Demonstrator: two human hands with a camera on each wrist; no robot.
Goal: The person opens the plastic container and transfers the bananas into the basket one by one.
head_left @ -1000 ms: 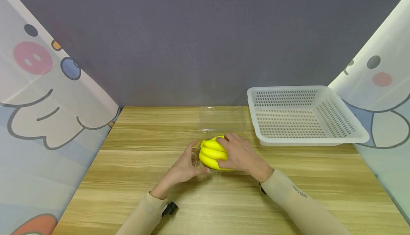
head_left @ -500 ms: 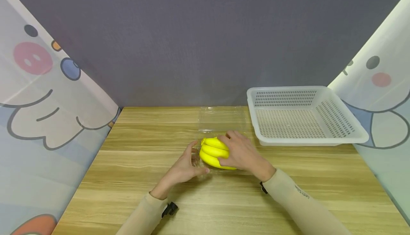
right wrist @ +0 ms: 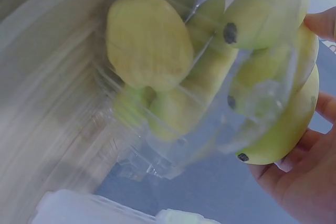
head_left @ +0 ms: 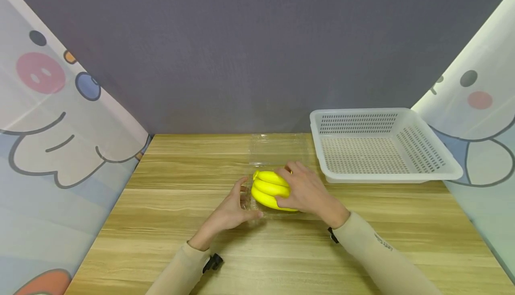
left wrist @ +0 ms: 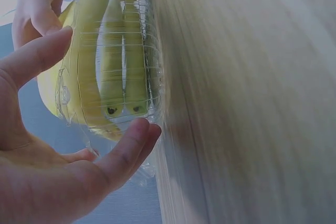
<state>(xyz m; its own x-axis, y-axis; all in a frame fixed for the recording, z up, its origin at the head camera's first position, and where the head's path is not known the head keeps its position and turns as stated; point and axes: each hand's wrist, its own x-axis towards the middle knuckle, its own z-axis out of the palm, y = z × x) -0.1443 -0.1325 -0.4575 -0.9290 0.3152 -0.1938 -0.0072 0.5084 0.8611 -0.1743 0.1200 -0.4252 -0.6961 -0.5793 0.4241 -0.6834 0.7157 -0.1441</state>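
My right hand (head_left: pixel 307 190) grips a bunch of yellow bananas (head_left: pixel 271 190) from above, at its right end. The bunch sits at the top of a clear plastic clamshell box (left wrist: pixel 89 85), whose lid (head_left: pixel 278 149) lies folded back towards the wall. Around the box's left end, my left hand (head_left: pixel 229 212) holds with thumb and fingers spread at its edges. Through the clear wall, the left wrist view shows more bananas (left wrist: pixel 113 61) lower down. A rounded yellow fruit (right wrist: pixel 149 40) lies inside too, in the right wrist view; its kind is unclear.
A white perforated plastic basket (head_left: pixel 364 154) stands on the wooden table (head_left: pixel 169 205) at the back right. The grey wall (head_left: pixel 225 62) rises behind the table, with cartoon-printed panels (head_left: pixel 64 120) at both sides.
The banana bunch has shifted slightly to the right and away from me with my right hand. My left hand and the box have stayed in place.
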